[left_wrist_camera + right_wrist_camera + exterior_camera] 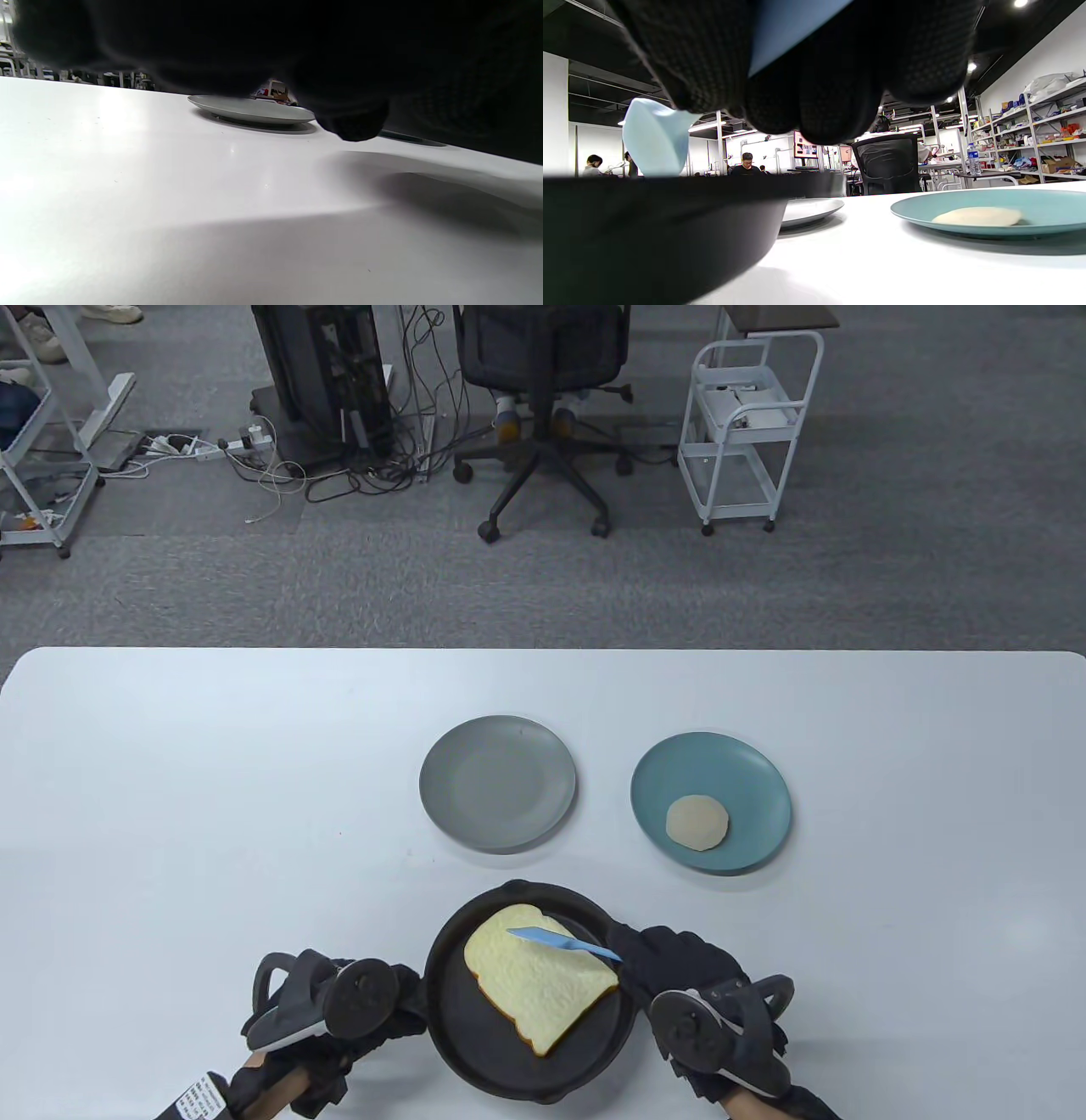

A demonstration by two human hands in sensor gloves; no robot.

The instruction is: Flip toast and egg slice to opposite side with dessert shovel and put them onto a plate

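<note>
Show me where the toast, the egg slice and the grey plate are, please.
toast (pixel 543 980): table view, middle of its pale face.
egg slice (pixel 696 823): table view, its centre.
grey plate (pixel 497 782): table view, bare middle.

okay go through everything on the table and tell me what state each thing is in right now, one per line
Toast: lying in the black pan, one corner tilted up on the rim.
Egg slice: flat on the blue plate.
Grey plate: holds nothing.
Dessert shovel: gripped by the right hand, blade over the toast.
Left hand: at the pan's left edge; grip hidden.
</note>
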